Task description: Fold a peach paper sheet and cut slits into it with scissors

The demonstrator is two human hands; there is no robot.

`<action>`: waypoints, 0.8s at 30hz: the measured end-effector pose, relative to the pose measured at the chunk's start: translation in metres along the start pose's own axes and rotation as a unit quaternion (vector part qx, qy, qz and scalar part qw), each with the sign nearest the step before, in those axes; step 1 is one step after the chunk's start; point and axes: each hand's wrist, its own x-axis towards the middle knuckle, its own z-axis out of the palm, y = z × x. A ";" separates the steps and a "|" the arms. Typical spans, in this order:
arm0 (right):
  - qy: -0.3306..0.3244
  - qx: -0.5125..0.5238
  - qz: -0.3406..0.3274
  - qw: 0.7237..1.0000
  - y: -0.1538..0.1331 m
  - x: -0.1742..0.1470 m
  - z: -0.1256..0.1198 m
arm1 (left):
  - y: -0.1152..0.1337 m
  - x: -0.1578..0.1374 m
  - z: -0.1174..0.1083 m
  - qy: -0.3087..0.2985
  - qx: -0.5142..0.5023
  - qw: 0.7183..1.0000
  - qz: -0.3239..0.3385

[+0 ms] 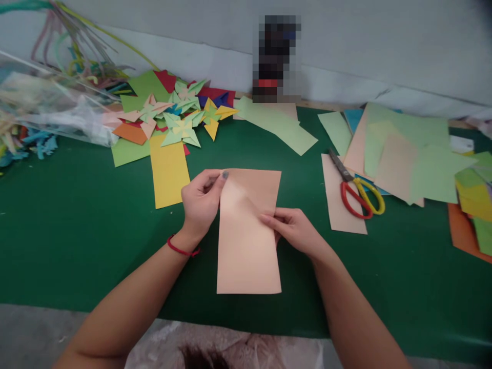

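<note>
A peach-coloured rectangular sheet of paper (248,256) is held over the green tabletop, its long side running towards me. My left hand (203,200) pinches its far left corner between thumb and fingers. On the right edge, a little above the middle, my right hand (292,228) grips the sheet with the thumb on top. The paper bends slightly between the two hands. Near my left hand lies a yellow paper rectangle (169,174). To the right of my right hand, scissors (355,189) with one red and one yellow handle rest on another peach sheet (346,220).
Several folded paper stars (182,128) lie on coloured sheets at the back left, beside a clear plastic bag (77,113). Pale green and peach sheets (407,148) are piled at the right. A wall (192,25) bounds the green table (96,230); a pixelated object stands there.
</note>
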 end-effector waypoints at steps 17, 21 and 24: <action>-0.007 0.037 0.002 0.999 0.009 0.006 0.012 | -0.005 0.001 0.002 0.018 -0.027 0.998 -0.053; -0.028 0.047 0.015 0.998 0.007 0.004 0.009 | -0.008 0.004 0.001 0.027 -0.037 0.997 -0.058; -0.012 0.048 0.016 0.999 0.006 0.005 0.007 | -0.008 0.006 0.000 0.032 -0.045 0.997 -0.055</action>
